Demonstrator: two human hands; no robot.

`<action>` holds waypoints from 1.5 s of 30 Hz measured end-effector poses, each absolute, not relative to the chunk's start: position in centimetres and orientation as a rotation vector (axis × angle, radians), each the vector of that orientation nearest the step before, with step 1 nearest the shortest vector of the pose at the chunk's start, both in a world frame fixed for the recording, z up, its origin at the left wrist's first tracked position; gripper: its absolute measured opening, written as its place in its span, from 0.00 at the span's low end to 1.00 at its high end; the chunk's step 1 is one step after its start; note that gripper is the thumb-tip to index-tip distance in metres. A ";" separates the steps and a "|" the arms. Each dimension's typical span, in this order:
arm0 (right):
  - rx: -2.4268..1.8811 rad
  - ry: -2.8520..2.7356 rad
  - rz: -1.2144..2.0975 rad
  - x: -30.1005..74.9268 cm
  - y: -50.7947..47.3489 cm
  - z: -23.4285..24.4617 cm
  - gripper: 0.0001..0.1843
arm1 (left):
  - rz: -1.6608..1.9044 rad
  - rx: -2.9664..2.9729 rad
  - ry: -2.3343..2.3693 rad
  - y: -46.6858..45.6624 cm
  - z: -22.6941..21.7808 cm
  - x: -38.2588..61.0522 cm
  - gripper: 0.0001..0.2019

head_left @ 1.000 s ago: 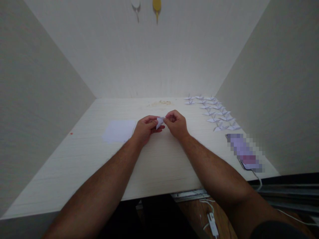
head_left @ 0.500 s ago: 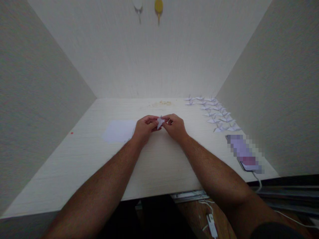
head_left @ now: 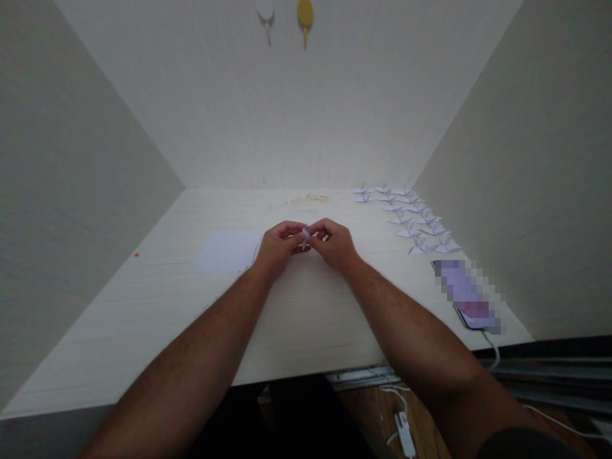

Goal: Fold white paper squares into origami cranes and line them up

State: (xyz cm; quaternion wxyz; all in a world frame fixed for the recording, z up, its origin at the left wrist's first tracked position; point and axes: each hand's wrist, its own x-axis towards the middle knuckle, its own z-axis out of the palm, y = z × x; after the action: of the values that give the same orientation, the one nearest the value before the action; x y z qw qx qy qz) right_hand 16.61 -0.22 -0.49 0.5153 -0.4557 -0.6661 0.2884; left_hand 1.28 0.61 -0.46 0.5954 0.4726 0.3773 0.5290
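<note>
Right hand [head_left: 337, 243] shifted inward over the pale tabletop [head_left: 306, 319] (grey walls [head_left: 306, 115] beyond).

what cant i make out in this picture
Head view: held paper, folds mostly hidden by fingers of the left hand and right hand.
Head view: phone, screen details lost to pixelation.
Head view: white hook, top cut off by the upper edge.
Head view: cranes, creases too small.

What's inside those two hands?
A small folded white paper shows between the left hand and the right hand, pinched by both. Their fingers cover part of it, so its whole shape can't be seen. Anything deeper inside is hidden too.
</note>
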 end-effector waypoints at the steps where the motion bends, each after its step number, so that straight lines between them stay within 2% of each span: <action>1: -1.089 -1.598 0.724 16.6 -0.2 -0.6 0.06 | 1.228 1.097 0.878 0.6 -0.5 1.3 0.15; 5: -1.097 -1.607 0.792 16.7 0.1 -0.9 0.11 | 1.233 1.085 0.893 0.7 -0.5 1.3 0.15; 10: -1.046 -1.565 0.961 16.7 0.3 -1.1 0.06 | 1.213 1.084 0.893 0.7 -0.5 1.3 0.15; 17: -1.023 -1.442 1.137 16.7 0.5 -1.4 0.15 | 1.152 1.074 0.895 0.9 -0.8 1.0 0.19; 29: -1.174 -1.430 0.966 16.8 0.7 -1.6 0.08 | 1.068 1.278 0.895 0.5 -0.4 0.8 0.24; 37: -1.182 -1.440 0.936 16.8 0.7 -1.7 0.07 | 1.087 1.299 0.934 0.4 -0.1 0.9 0.22; 45: -1.216 -1.464 0.918 16.9 0.8 -1.7 0.07 | 1.075 1.318 0.922 0.4 -0.1 0.9 0.23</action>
State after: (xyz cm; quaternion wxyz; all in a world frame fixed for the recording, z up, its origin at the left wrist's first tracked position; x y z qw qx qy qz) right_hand 16.89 0.76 -1.67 0.4919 -0.5010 -0.6032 0.3784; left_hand 0.91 0.35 -0.10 0.5676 0.5609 0.3923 0.4576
